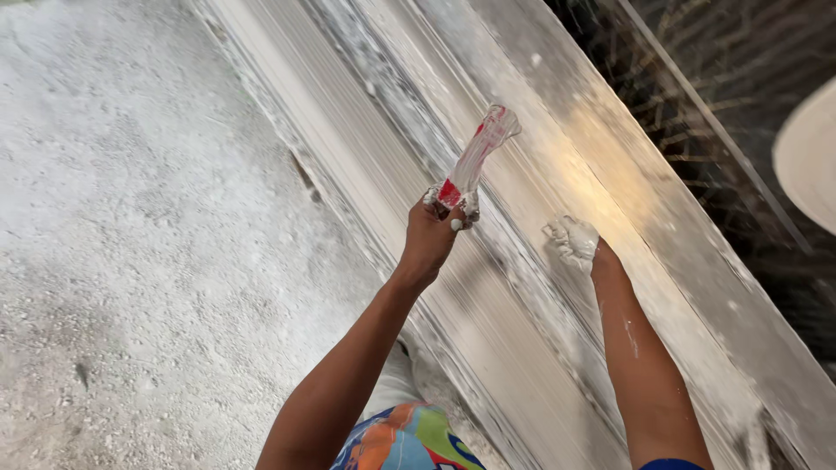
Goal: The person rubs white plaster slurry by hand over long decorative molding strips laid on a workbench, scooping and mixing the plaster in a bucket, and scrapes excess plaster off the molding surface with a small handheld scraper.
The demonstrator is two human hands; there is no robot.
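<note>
My left hand (433, 233) is closed around the red end of a scraper tool (475, 159) whose red-and-clear handle is smeared with white plaster. The tool points up and away from me over a long ribbed plaster moulding (488, 287) that runs diagonally across the view. My right hand (575, 241), coated in wet white plaster, rests on the moulding's ridges just right of the tool. Whether that hand holds a lump of plaster I cannot tell.
A rough white dusty surface (131, 226) fills the left side. Right of the moulding, a smooth plaster band (662, 218) borders a dark area of fibres (740, 78). A pale rounded object (810, 157) sits at the right edge. My patterned clothing (405, 439) shows below.
</note>
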